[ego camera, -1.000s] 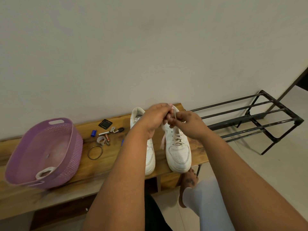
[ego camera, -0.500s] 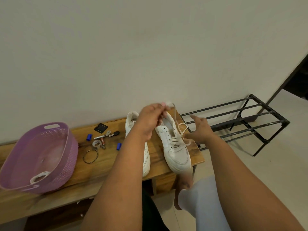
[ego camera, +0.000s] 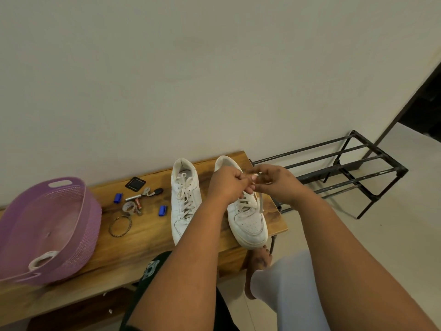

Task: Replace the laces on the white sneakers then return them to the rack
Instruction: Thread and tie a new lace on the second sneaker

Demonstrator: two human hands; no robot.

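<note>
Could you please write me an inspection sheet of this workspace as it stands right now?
Surface: wooden bench against a plain wall.
Job's things: left sneaker laced; right sneaker being laced, lace dangling.
Clutter: purple basket, two blue caps, keys, bangle, black square.
Hands: left hand and right hand both pinch the lace.
Cables: nothing seen.
Surroundings: black shoe rack, bare, on the floor.

White sneakers [ego camera: 186,204]; purple basket [ego camera: 78,225]
</note>
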